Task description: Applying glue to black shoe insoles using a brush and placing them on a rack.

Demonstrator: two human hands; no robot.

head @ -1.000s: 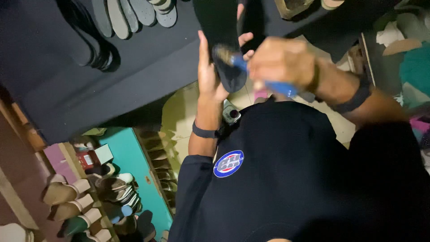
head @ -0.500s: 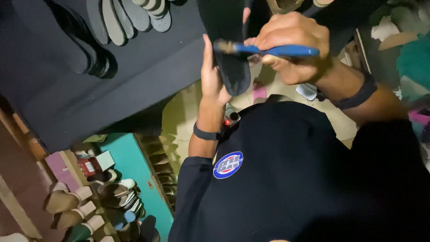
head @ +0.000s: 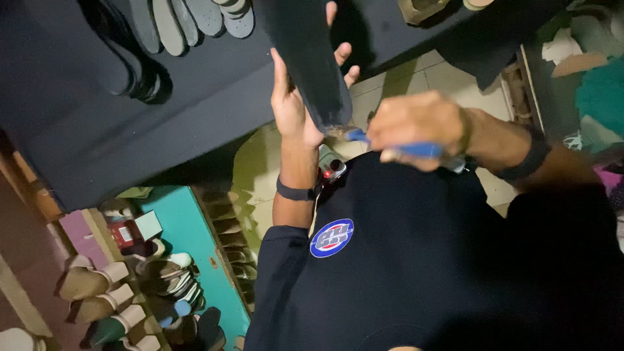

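Observation:
My left hand point(head: 296, 104) holds a long dark shoe sole point(head: 305, 58) from behind, fingers showing past its right edge. My right hand point(head: 419, 127) is closed around a brush with a blue handle point(head: 396, 148). The brush tip touches the lower end of the sole. Both hands are raised in front of my dark shirt, which has a round badge point(head: 331, 237). A dark band sits on each wrist.
A black table top point(head: 130, 117) carries several grey insoles point(head: 188, 19) at the upper left. Below left, rows of shoes point(head: 123, 292) stand beside a teal shelf point(head: 188, 247). Pale floor tiles point(head: 422, 78) and scraps of paper lie at the upper right.
My right hand has drawn the brush down the sole from its middle to its lower end. The left hand has kept the sole raised, shifting it slightly.

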